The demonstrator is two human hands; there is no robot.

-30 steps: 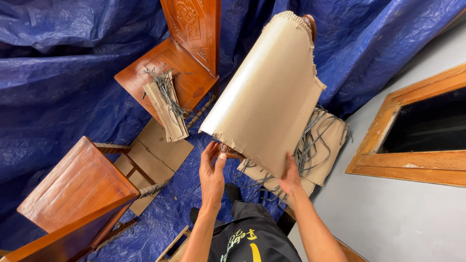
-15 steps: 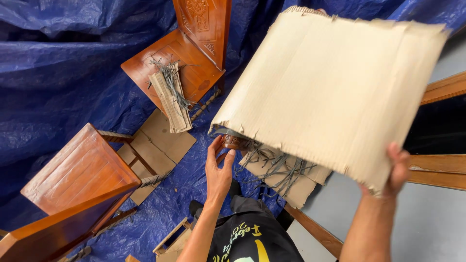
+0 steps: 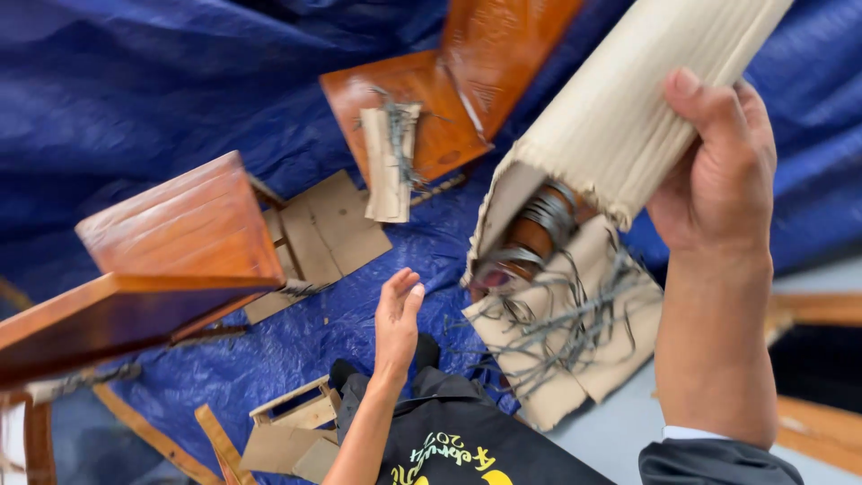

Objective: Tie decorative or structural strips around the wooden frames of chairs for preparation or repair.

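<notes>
Landmark: the blue tarpaulin spread over the floor; every place below is told from it.
Right hand: raised well above the tarpaulin, its grip closed round the outer wall of a ribbed cardboard sleeve, thumb on the near face, fingers wrapped behind.
Cardboard sleeve: held off the tarpaulin, long axis running from upper right down to lower left, its torn open mouth the lowest part.
Wooden leg: a rounded brown piece, probably a turned furniture leg, banded with grey straps, showing inside the sleeve's mouth; how far up it runs is hidden.
Left hand: low over the tarpaulin, palm open, fingers spread, holding nothing, apart from the sleeve.
Relation: the sleeve's mouth lies to the right of the left hand and a little above it; the left hand is nearer that open end, the right hand is farther up the axis.
Scraps: loose cardboard and cut grey strapping lie on the tarpaulin under the mouth.
Other wood: polished brown panels stand on the tarpaulin to the left.
</notes>
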